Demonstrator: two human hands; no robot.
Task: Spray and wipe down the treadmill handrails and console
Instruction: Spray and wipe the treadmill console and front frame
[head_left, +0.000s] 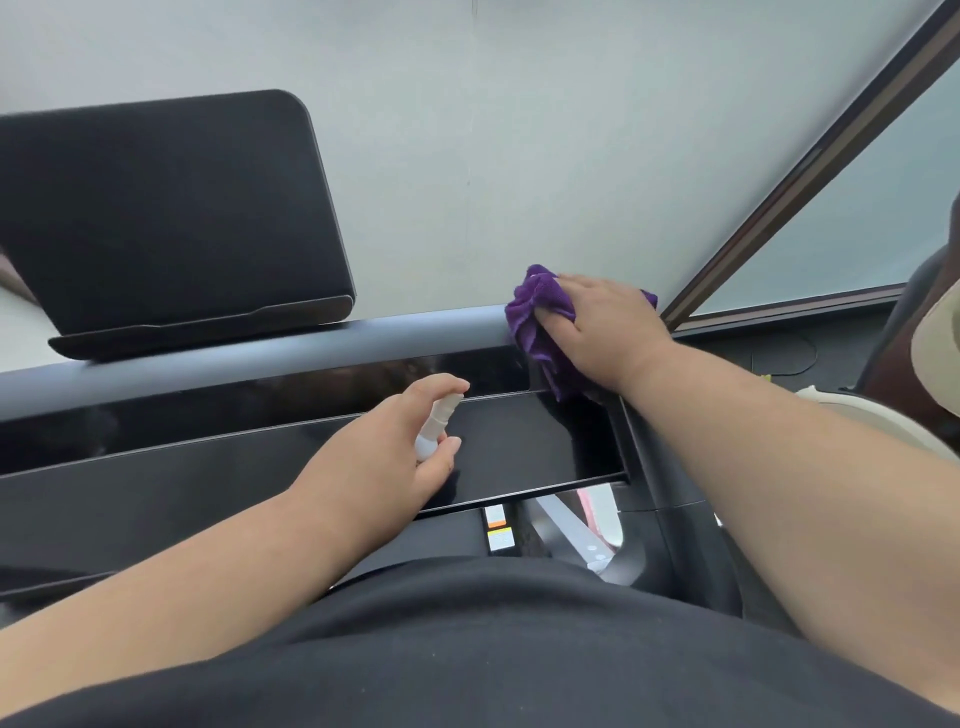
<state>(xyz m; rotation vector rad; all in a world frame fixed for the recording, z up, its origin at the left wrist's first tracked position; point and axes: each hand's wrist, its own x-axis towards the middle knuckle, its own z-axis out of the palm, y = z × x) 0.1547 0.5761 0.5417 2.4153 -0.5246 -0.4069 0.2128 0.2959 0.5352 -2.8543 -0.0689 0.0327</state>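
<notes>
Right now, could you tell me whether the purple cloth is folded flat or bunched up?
Bunched up. The purple cloth is crumpled under the right hand, draping in loose folds over the grey handrail.

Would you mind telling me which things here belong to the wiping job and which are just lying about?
In use:
purple cloth, under right hand
spray bottle, in left hand
front handrail
glossy console

Just there:
tablet stand
warning stickers

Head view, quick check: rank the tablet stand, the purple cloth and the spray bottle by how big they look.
1. Tablet stand, by far the largest.
2. Purple cloth, partly under the right hand.
3. Spray bottle, mostly hidden in the left hand, so its true size is unsure.
</notes>
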